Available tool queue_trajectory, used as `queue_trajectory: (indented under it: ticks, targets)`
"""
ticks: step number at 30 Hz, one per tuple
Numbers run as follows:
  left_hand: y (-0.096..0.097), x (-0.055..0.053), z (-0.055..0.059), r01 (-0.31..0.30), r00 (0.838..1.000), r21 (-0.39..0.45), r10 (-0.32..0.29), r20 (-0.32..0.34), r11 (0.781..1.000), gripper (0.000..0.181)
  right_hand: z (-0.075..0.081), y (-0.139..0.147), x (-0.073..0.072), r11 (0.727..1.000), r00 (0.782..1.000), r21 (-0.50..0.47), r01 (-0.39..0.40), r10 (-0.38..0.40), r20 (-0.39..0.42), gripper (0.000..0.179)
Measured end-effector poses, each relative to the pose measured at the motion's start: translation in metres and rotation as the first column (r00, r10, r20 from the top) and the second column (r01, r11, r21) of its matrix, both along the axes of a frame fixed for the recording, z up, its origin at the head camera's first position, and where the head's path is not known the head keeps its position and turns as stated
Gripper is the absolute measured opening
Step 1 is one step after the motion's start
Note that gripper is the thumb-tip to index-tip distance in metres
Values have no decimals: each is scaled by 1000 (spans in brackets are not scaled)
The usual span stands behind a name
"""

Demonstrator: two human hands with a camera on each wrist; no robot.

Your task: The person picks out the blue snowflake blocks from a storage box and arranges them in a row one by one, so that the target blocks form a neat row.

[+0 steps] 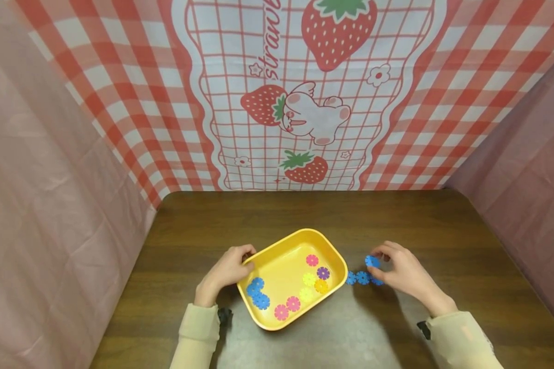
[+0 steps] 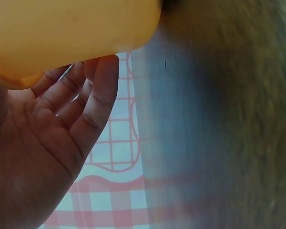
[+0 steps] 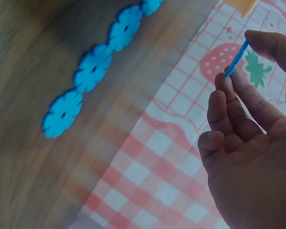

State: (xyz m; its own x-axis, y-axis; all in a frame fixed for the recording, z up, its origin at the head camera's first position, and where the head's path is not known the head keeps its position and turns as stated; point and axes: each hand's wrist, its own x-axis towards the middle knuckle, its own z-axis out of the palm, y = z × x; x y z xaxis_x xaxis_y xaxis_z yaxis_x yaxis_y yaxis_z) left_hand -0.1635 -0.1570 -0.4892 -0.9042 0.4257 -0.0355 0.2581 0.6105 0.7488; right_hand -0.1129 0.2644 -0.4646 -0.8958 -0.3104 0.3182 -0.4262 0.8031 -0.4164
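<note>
While both hands rest low on the brown surface (image 1: pixel 443 230), laid out thus:

Left hand (image 1: pixel 228 271): set against the left end of the yellow tray (image 1: pixel 281 266); fingers (image 2: pixel 102 95) nearly straight and together, tips touching the tray's outer wall, thumb by the rim in the head view; nothing clasped or pinched.

Right hand (image 1: pixel 403 274): to the right of the tray, apart from it; thumb and forefinger pinching one blue flower disc (image 1: pixel 372 261), seen edge-on in the right wrist view (image 3: pixel 236 59); other fingers (image 3: pixel 219 112) loosely curled beneath.

Held disc: just above the right end of the blue row, at the fingertips; touching the row or not, cannot tell.

Blue row (image 1: pixel 361 278): flat blue flower discs lying edge to edge in a line on the surface, just right of the tray; four visible in the right wrist view (image 3: pixel 93 71); right end partly hidden under the right hand in the head view.

Tray: tilted askew on the surface, between the two hands.

Tray contents: blue discs (image 1: pixel 257 293) clustered at the near left corner; two pink discs (image 1: pixel 287 307) at the near wall; yellow discs (image 1: pixel 308 287), an orange disc (image 1: pixel 321 285), a purple disc (image 1: pixel 322 272) and another pink disc (image 1: pixel 312 260) toward the right side.

Backdrop: red-checked cloth with strawberries (image 1: pixel 304 102) behind the surface; pink sheets (image 1: pixel 51 205) at both sides.

Sleeves: cream cuffs (image 1: pixel 196 328) at both wrists.
</note>
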Motion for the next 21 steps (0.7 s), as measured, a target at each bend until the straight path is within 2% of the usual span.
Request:
queue_trajectory:
  ticks: [10,17,21]
  targets:
    - [0,0,-1,1,1000,-1,-1,-14,1000,12,-9,19,4,999,999,-4,41,-41,-7,27]
    - [0,-1,-3,6,1000,-8,-6,-19,1000,13,-18,32,11,997,996,9,82,-83,34,25]
    - [0,-1,-2,3,1000,-9,-4,-13,1000,12,-23,42,15,995,995,-6,99,-99,16,24]
